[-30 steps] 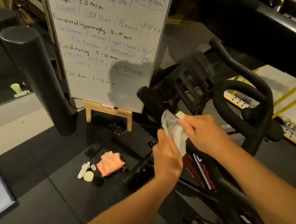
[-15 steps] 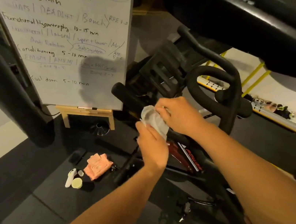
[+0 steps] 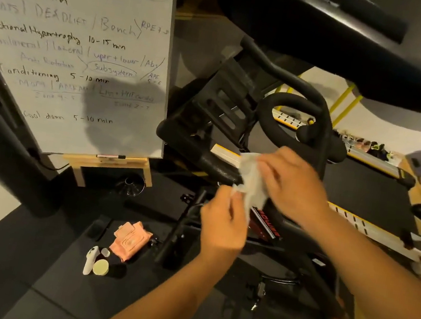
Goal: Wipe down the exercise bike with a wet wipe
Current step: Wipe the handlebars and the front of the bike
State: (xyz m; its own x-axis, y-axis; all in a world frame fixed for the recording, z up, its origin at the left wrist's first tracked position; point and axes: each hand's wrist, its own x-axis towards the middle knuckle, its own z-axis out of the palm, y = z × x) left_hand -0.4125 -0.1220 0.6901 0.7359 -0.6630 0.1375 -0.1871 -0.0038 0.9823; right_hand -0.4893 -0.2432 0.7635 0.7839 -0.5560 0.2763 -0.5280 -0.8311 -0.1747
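Dark rubber floor matting (image 3: 35,283) lies under a black exercise bike (image 3: 226,99). Just in front of the bike's handlebar (image 3: 264,121), a thin, crumpled white wet wipe (image 3: 251,181) is held between both hands. The left hand (image 3: 221,224) pinches its lower corner with curled fingertips, and the right hand (image 3: 293,182) grips its upper part with its fingers bent round the cloth. The wipe hangs at a matte, grainy black grip (image 3: 216,167) of the bike; I cannot tell whether it touches. The handlebar is smooth padded tubing bent into a loop. Left of the bike, a handwritten whiteboard (image 3: 84,45) stands on a pale wooden ledge (image 3: 110,162). On the mat below and left of the bike lie a soft pink packet (image 3: 131,240), a white bottle-shaped thing (image 3: 90,260) and a pale round disc (image 3: 101,267).
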